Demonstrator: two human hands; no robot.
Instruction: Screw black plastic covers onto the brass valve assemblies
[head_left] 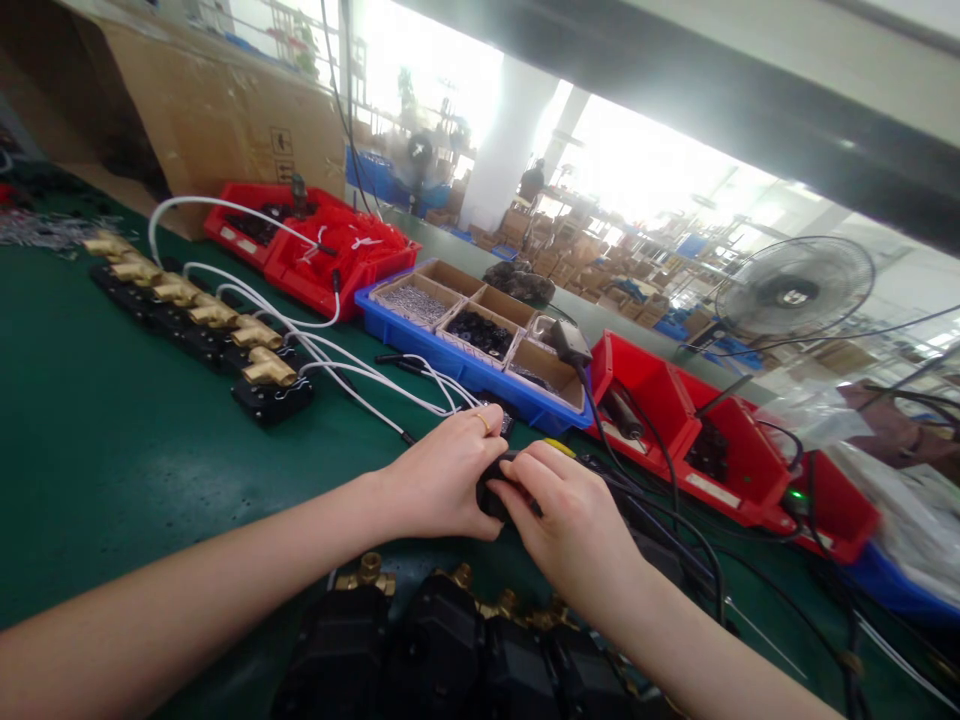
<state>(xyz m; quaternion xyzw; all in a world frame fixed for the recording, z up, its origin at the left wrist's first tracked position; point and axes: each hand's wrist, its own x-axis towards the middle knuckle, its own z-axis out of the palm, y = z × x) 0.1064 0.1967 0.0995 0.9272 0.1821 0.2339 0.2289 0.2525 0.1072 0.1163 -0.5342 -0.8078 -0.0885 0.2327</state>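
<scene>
My left hand [450, 475] is closed round a small black part [491, 495], its thumb and fingers on either side. From the right, my right hand [562, 505] pinches at the same piece, fingertips pressed together. The hands hide most of it, so its exact kind does not show. Just below stand several black housings [442, 640] with brass fittings [370, 568] on top. To the left runs a row of brass tees [268, 367] on black bases [271, 400], with white cables [360, 372] trailing toward my hands.
A blue tray [457, 372] holds small parts in boxes behind my hands. Red bins [724, 492] stand to the right and another red bin [300, 275] at back left, beside a cardboard box [232, 120]. Black cords [675, 470] cross the green table [150, 470] at right.
</scene>
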